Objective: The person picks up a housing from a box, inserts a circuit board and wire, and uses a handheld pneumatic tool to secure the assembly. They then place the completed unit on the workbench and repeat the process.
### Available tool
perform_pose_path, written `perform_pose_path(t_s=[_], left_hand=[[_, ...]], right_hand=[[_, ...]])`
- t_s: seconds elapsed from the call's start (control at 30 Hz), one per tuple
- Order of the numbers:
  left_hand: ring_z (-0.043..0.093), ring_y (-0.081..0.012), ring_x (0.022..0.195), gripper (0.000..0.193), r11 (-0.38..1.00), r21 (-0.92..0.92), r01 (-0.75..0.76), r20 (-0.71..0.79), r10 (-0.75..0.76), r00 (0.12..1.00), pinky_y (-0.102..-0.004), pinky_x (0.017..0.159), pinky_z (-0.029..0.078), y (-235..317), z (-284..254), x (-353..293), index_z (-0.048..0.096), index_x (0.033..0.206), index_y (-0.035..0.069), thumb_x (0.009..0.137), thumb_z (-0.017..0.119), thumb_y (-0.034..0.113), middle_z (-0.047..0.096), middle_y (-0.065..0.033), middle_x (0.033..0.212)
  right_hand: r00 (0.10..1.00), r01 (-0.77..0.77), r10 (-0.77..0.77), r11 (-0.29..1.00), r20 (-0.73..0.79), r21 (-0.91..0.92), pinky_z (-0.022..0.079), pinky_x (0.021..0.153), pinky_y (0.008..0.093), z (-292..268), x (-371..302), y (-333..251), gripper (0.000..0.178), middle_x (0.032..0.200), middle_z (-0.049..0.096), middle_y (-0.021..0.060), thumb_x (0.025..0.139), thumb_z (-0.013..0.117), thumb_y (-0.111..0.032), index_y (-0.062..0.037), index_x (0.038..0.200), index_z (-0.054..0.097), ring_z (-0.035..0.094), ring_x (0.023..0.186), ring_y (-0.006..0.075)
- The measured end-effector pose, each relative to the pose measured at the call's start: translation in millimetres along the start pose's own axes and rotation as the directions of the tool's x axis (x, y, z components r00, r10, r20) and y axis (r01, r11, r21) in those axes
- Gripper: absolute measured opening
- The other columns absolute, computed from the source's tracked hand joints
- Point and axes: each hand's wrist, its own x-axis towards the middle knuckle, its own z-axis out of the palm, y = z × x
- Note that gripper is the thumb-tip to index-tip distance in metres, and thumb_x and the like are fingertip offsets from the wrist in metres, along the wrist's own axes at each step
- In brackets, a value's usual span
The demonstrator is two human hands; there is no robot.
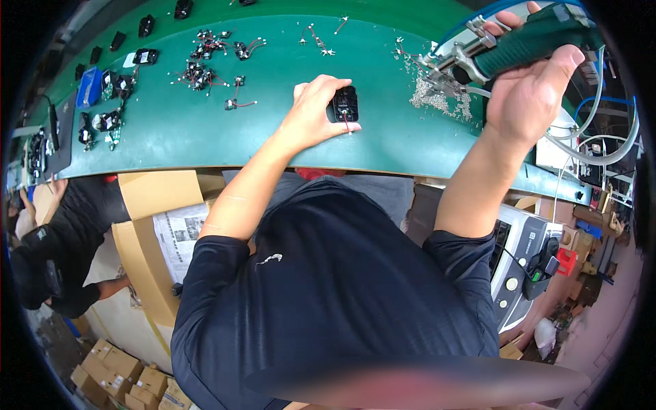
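Note:
My left hand point(316, 109) is closed around a small black plastic housing point(346, 101) on the green bench, with thumb and fingers at its near and far edges. A little board with red wires shows at the housing's near end. To the right, raised above the bench, my right hand point(525, 96) grips a power screwdriver point(529, 44) by its ribbed dark green handle. The metal nose of the screwdriver points left and down over a pile of small screws point(437, 99).
Wired small parts point(199, 74) lie in clusters left of centre. A blue tray point(89, 87) and black housings point(146, 26) line the far left. Hoses point(601, 154) loop at the right. Another person point(65, 249) works at the left, by an open cardboard box point(147, 273).

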Motion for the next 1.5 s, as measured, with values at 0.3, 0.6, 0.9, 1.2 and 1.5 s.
perform_pose_path(t_s=[0.3,0.6,0.9,1.2,1.5], left_hand=[[0.06,-0.0263,0.114,0.083,0.999,0.024,-0.045,-0.014,0.045,0.999,-0.0407,0.101,0.036,1,-1,-2,0.064,0.129,0.009,0.064,0.093,0.05,0.065,-0.0078,0.116],[0.061,-0.0243,0.112,0.082,0.999,0.008,-0.044,0.009,0.044,0.999,-0.0396,0.098,0.036,4,-2,0,0.065,0.128,0.01,0.062,0.094,0.05,0.065,-0.0046,0.112],[0.061,-0.0241,0.113,0.083,0.998,0.009,-0.057,0.003,0.057,0.998,-0.039,0.099,0.036,3,-1,-1,0.065,0.129,0.01,0.062,0.094,0.049,0.066,-0.0043,0.115],[0.063,-0.0249,0.111,0.081,1.0,-0.019,-0.025,0.032,0.026,0.999,-0.039,0.099,0.038,6,-4,0,0.066,0.129,0.009,0.064,0.094,0.048,0.067,-0.0058,0.112],[0.06,-0.0253,0.113,0.079,0.998,0.0,-0.056,0.014,0.056,0.998,-0.0392,0.101,0.036,7,-5,-2,0.066,0.13,0.009,0.066,0.092,0.047,0.066,-0.0061,0.116]], right_hand=[[0.912,0.287,-0.367,0.89,0.182,0.355,0.05,0.046,0.0301,8,-53,52,0.079,0.102,0.067,0.0176,0.106,0.025,-0.069,-0.0013,0.135,0.051,0.062,0.059,0.017],[0.97,-0.153,0.075,0.928,0.231,0.34,0.046,0.052,0.0264,-1,-77,75,0.097,0.075,0.059,0.0075,0.094,0.028,-0.087,0.0027,0.12,0.056,0.055,0.059,0.0162],[0.947,-0.283,0.201,0.892,0.252,0.352,0.046,0.047,0.0282,4,-74,52,0.096,0.076,0.06,0.0094,0.094,0.029,-0.086,0.0026,0.118,0.056,0.055,0.054,0.0168],[0.929,-0.146,0.07,0.971,0.362,0.187,0.05,0.055,0.0336,-26,-62,98,0.118,0.067,0.057,0.0122,0.08,0.016,-0.1,0.0041,0.116,0.058,0.058,0.059,0.0228],[0.925,-0.171,0.023,0.917,0.378,0.361,0.049,0.041,0.026,4,-36,37,0.098,0.065,0.059,0.0069,0.095,0.024,-0.085,0.0042,0.114,0.06,0.057,0.048,0.015]])
